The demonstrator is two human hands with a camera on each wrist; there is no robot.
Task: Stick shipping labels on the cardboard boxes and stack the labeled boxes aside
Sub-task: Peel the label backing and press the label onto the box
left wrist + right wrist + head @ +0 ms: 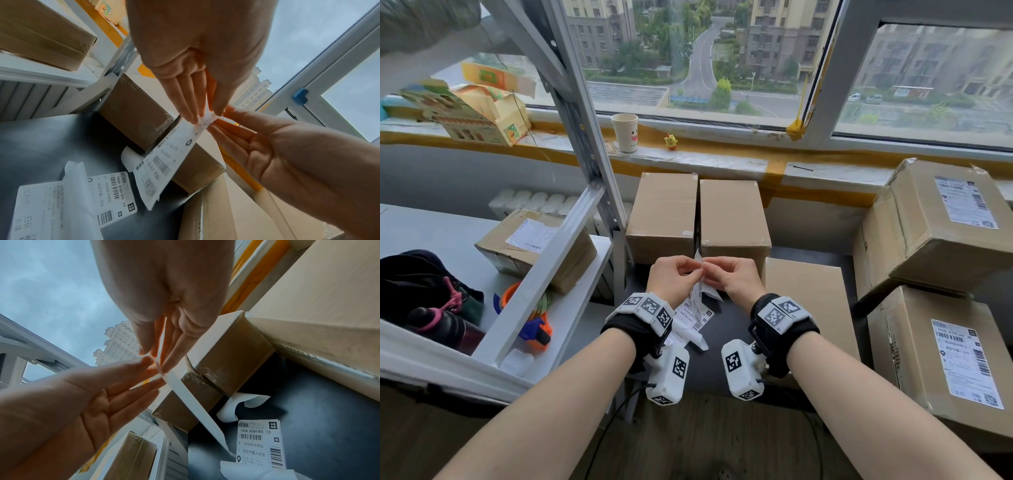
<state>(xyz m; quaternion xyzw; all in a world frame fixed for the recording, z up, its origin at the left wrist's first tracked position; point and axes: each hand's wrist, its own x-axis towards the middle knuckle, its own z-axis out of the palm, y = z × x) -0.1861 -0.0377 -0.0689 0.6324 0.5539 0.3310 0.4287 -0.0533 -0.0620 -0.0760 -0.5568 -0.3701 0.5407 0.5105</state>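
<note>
while both grips pinch the shipping label (180, 146) top edge above the dark surface (726, 329), left hand (674, 279) and right hand (734, 279), peel backing slowly, keep adhesive unfolded, aim for nearest unlabeled box (808, 294).

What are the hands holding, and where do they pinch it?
Both the left hand and the right hand pinch one shipping label at its top corner; the rest hangs down freely.
</note>
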